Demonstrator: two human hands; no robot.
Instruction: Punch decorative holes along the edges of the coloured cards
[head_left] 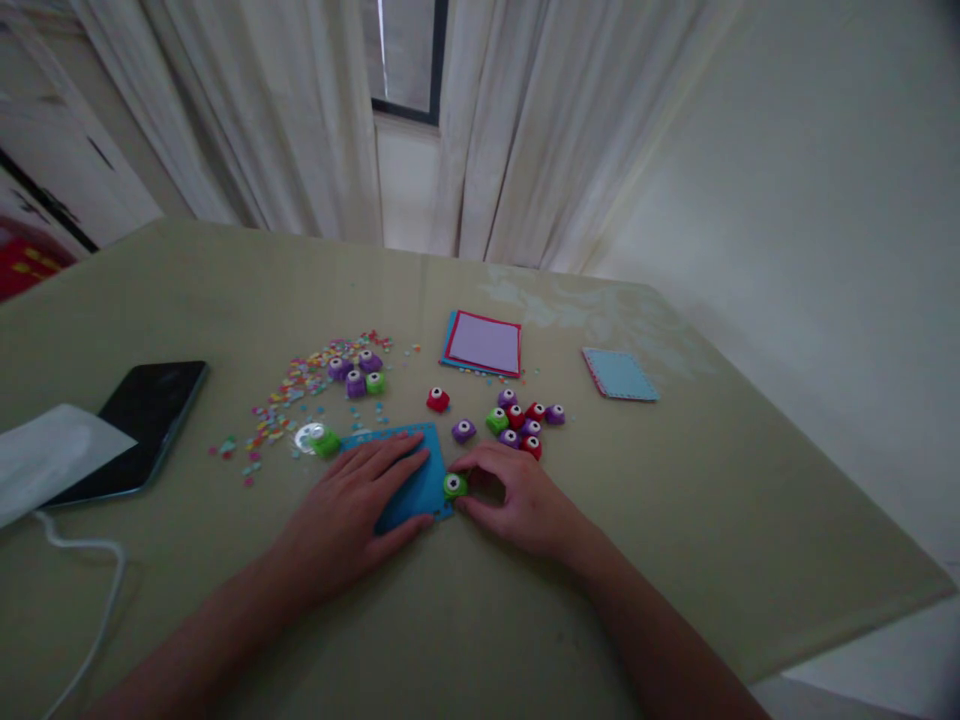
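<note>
A square of blue paper [416,495] lies on the table with small holes punched along its edges. Spread flat on top of it, my left hand [360,495] presses it down, fingers apart. At the paper's right edge, my right hand [521,500] pinches a small green paper punch [454,487] between thumb and fingers; a star shows on its top. Another green punch [325,442] sits at the paper's upper left corner, beside a shiny clear disc [309,437]. A red punch [438,399] and a purple punch [463,431] stand just beyond the paper.
Several punches [517,418] cluster right of centre, more purple punches [355,383] at left among scattered confetti [300,382]. Stacked paper squares [486,343] lie further back, a light blue stack [621,375] to the right. A black tablet [154,415], white sheet [60,450] and white cable [112,590] occupy the left.
</note>
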